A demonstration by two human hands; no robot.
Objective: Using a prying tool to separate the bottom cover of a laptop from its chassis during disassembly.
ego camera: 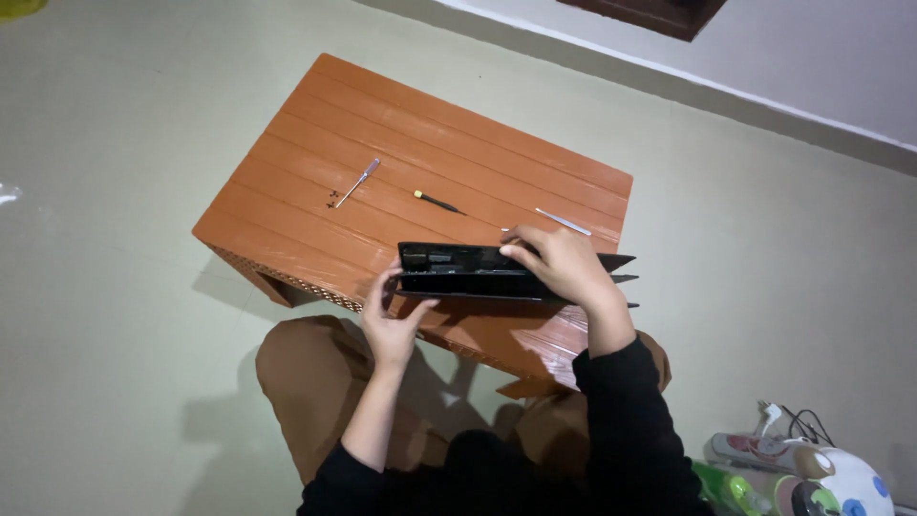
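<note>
Sideways across the table (315,124) lies the laptop (458,270); left hand (392,320) and right hand (559,263) clamp it.

Black laptop (458,270), flat, slightly opened, on near edge of orange table (430,153).

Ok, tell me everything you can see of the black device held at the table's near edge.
The black device looks like a slim laptop or similar flat electronic unit, apparently plastic, tipped up on its long edge so one recessed face shows slots and compartments. Thin black panel edges stick out to the right. It sits at the near edge of the orange slatted table. The left hand grips its lower left corner; the right hand lies over its top right part. Finer detail is too dark to tell.
</note>
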